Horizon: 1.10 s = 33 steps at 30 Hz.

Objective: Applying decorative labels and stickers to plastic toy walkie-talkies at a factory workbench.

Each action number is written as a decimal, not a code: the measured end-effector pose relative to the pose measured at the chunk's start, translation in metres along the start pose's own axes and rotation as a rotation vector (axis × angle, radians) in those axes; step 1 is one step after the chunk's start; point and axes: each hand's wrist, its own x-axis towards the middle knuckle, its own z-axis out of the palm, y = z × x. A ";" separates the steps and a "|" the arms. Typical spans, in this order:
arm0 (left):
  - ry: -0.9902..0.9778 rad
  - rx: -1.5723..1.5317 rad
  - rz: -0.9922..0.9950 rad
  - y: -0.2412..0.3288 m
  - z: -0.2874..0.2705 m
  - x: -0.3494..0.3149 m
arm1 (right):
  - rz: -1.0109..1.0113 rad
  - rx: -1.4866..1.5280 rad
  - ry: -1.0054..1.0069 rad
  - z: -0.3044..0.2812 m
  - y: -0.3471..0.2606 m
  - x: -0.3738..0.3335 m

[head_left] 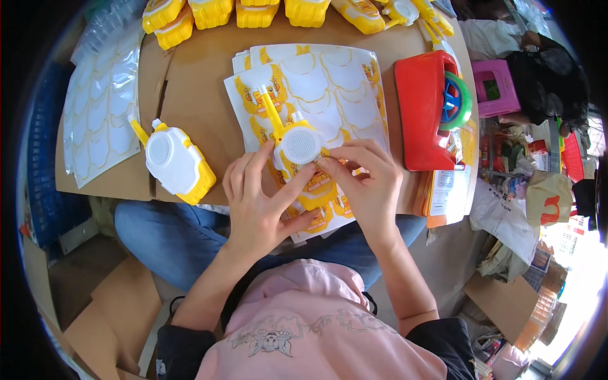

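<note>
A yellow and white toy walkie-talkie (300, 145) lies on a stack of sticker sheets (306, 71), its yellow antenna pointing away from me. A yellow sticker (322, 182) with orange cartoon print covers its front below the round speaker grille. My left hand (256, 206) grips the toy from the left, one fingertip pressing just under the grille. At the sticker's upper right edge, the thumb and forefinger of my right hand (370, 180) pinch together. Another toy walkie-talkie (177, 158), with a plain white front, rests on the cardboard to the left.
Several yellow toys (256, 14) line the far edge of the cardboard-topped table (196, 82). A red tape dispenser (421, 107) stands at the right, beside stacked printed cards (443, 196). More sticker sheets (104, 111) in clear plastic lie at left. A pink stool (497, 88) is beyond the right edge.
</note>
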 end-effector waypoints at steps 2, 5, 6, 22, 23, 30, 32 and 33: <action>0.011 -0.002 0.000 -0.001 0.001 -0.001 | -0.009 -0.026 0.009 0.000 0.001 0.000; 0.018 -0.003 -0.002 0.000 0.001 -0.001 | 0.055 0.062 -0.090 -0.006 0.012 0.001; 0.014 -0.004 -0.002 -0.001 0.001 -0.001 | 0.128 0.174 -0.197 -0.009 0.015 0.002; -0.045 -0.039 -0.033 0.002 -0.006 -0.001 | 0.040 0.111 -0.252 -0.014 0.008 0.027; -0.049 -0.043 -0.030 0.001 -0.005 -0.001 | 0.124 0.135 -0.251 -0.013 0.006 0.027; -0.060 -0.059 -0.022 -0.002 -0.004 -0.003 | 0.082 0.147 -0.196 -0.006 0.012 0.026; -0.060 -0.060 -0.023 -0.002 -0.004 -0.003 | 0.149 0.165 -0.227 -0.007 0.011 0.029; -0.060 -0.060 -0.024 -0.002 -0.004 -0.003 | 0.216 0.184 -0.257 -0.007 0.010 0.031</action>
